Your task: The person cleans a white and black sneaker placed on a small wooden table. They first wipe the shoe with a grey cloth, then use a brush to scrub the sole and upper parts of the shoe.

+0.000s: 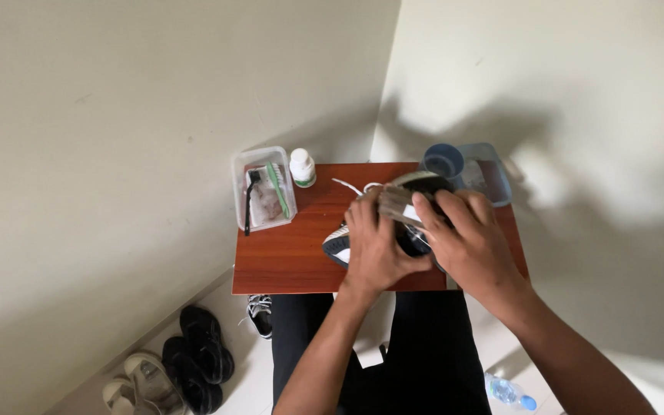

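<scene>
A black and white sneaker (340,246) lies on the small red-brown wooden table (286,261), its white lace trailing toward the back. My left hand (374,250) grips the shoe's middle from the left. My right hand (470,246) is closed over its right side and top. Both hands hide most of the shoe; only the toe and part of the upper show between the fingers.
A clear plastic tray (263,190) with brushes sits at the table's back left, a small white bottle (302,167) beside it. A blue-tinted container (474,169) with a cup stands at the back right. Shoes (194,357) and a water bottle (507,390) lie on the floor.
</scene>
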